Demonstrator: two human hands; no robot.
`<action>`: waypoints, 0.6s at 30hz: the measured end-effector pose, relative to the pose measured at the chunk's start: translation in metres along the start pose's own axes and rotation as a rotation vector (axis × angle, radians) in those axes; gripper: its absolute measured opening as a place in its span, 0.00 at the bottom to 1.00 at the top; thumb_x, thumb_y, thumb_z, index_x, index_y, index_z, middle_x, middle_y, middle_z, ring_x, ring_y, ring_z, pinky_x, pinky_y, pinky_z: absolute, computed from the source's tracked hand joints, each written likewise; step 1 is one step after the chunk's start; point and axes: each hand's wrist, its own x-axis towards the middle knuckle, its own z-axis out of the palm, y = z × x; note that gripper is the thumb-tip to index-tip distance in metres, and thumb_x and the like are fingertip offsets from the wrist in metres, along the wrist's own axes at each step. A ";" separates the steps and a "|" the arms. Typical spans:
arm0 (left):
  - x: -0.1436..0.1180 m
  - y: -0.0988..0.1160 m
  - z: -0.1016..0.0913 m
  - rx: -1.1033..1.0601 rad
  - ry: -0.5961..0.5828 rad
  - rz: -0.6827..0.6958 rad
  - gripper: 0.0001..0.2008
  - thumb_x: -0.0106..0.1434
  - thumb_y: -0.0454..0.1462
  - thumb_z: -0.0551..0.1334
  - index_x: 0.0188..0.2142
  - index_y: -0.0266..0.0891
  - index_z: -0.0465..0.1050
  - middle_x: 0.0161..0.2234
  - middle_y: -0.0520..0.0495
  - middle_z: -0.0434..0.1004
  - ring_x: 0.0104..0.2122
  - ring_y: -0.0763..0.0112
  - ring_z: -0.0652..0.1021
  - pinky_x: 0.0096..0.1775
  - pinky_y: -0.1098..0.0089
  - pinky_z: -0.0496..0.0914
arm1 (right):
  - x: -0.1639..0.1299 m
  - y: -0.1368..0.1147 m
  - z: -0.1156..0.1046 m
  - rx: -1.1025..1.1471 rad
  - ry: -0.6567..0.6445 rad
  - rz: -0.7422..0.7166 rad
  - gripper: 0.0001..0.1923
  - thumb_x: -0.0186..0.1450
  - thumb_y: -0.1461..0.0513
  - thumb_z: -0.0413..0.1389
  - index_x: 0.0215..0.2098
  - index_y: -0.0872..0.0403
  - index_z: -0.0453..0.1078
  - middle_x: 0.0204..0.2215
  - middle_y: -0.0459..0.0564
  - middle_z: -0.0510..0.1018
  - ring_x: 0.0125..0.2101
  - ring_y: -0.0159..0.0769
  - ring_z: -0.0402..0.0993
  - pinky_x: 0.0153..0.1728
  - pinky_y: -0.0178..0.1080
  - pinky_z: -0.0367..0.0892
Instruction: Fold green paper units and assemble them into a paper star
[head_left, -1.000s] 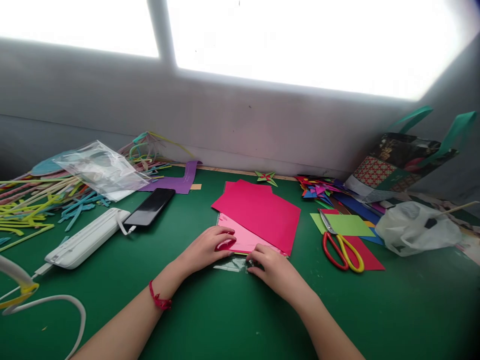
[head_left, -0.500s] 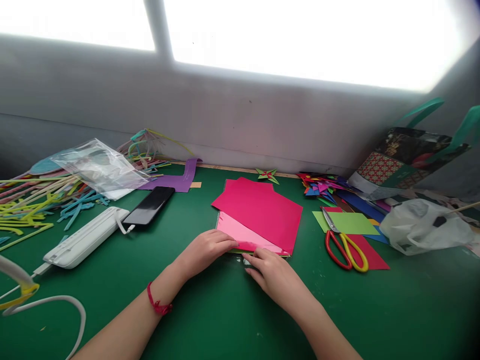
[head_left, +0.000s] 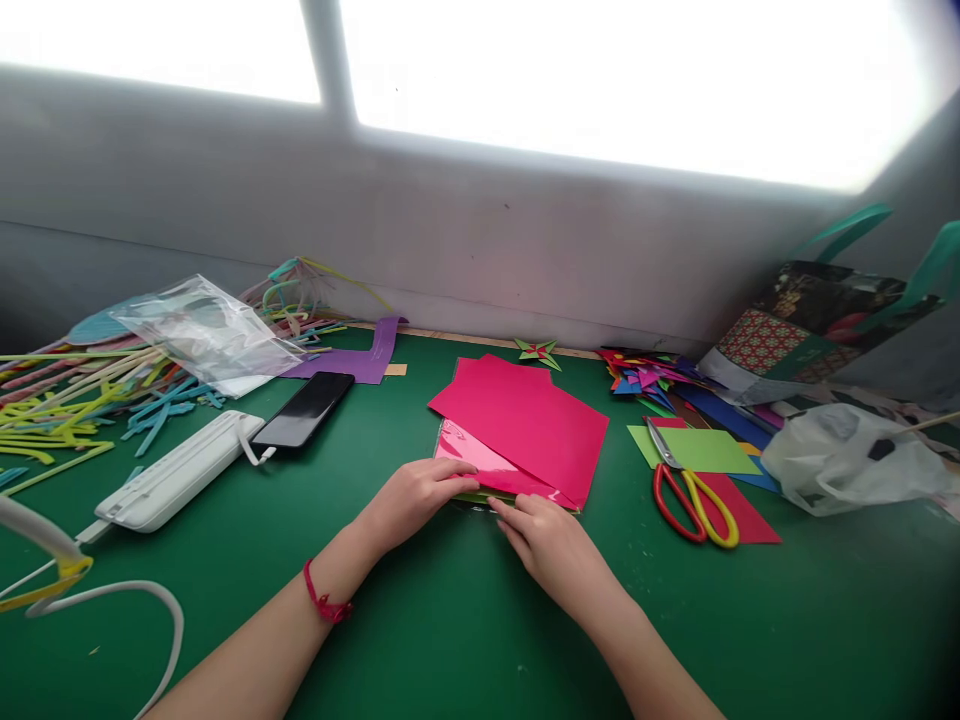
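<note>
Clear plastic packet [head_left: 474,458] of coloured paper lies flat on the green table [head_left: 450,640], 1 crimson sheet [head_left: 532,430] slantwise across it. Your left hand [head_left: 420,497] and right hand [head_left: 553,545] touch the packet's near edge, fingers curved; whether either clamps it, I cannot tell.
</note>
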 end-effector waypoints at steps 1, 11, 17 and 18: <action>0.000 -0.001 0.000 -0.002 0.003 0.000 0.14 0.64 0.31 0.50 0.46 0.44 0.68 0.47 0.46 0.71 0.43 0.67 0.73 0.42 0.67 0.66 | 0.001 0.001 0.001 0.003 0.018 -0.004 0.17 0.66 0.62 0.43 0.50 0.50 0.66 0.29 0.50 0.73 0.30 0.38 0.70 0.30 0.38 0.65; 0.001 -0.001 -0.002 -0.022 0.064 0.035 0.14 0.63 0.30 0.50 0.45 0.42 0.69 0.42 0.46 0.74 0.39 0.68 0.74 0.40 0.69 0.68 | 0.008 0.009 0.010 0.078 0.138 0.068 0.15 0.66 0.56 0.45 0.45 0.46 0.70 0.30 0.46 0.79 0.28 0.35 0.74 0.26 0.33 0.63; 0.001 -0.001 0.000 0.032 0.110 0.078 0.13 0.63 0.29 0.51 0.44 0.40 0.68 0.40 0.47 0.74 0.38 0.71 0.74 0.38 0.71 0.68 | 0.015 0.006 0.024 -0.043 0.185 0.087 0.12 0.63 0.56 0.49 0.40 0.47 0.71 0.24 0.44 0.79 0.24 0.33 0.74 0.21 0.32 0.56; 0.001 -0.001 0.000 0.039 0.108 0.077 0.13 0.63 0.29 0.51 0.44 0.40 0.68 0.40 0.47 0.73 0.38 0.71 0.74 0.38 0.70 0.68 | 0.016 0.006 0.026 -0.058 0.190 0.096 0.11 0.63 0.55 0.49 0.39 0.46 0.72 0.23 0.43 0.79 0.23 0.33 0.74 0.21 0.32 0.55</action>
